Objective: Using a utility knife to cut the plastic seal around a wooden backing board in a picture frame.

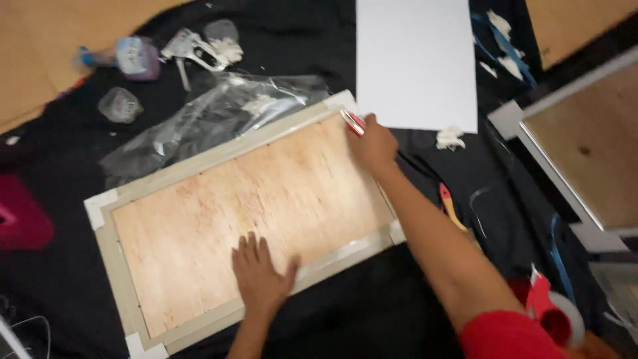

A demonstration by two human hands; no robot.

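Left hand (pixel 260 274) lies flat and open, pinning the framed board (pixel 252 199); right hand (pixel 372 141) pinches a red tool (pixel 353 122) at the far corner. Probably best to press firmly so nothing slides.

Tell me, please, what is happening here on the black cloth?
A person is working on a rectangular grey frame with a plywood back, lying face down on a black cloth. The left hand presses flat on the plywood near the lower edge. The right hand is at the frame's upper right corner, its grip closed on a small red and white tool. A white sheet lies just beyond, and crumpled clear plastic lies beside the frame's upper edge.
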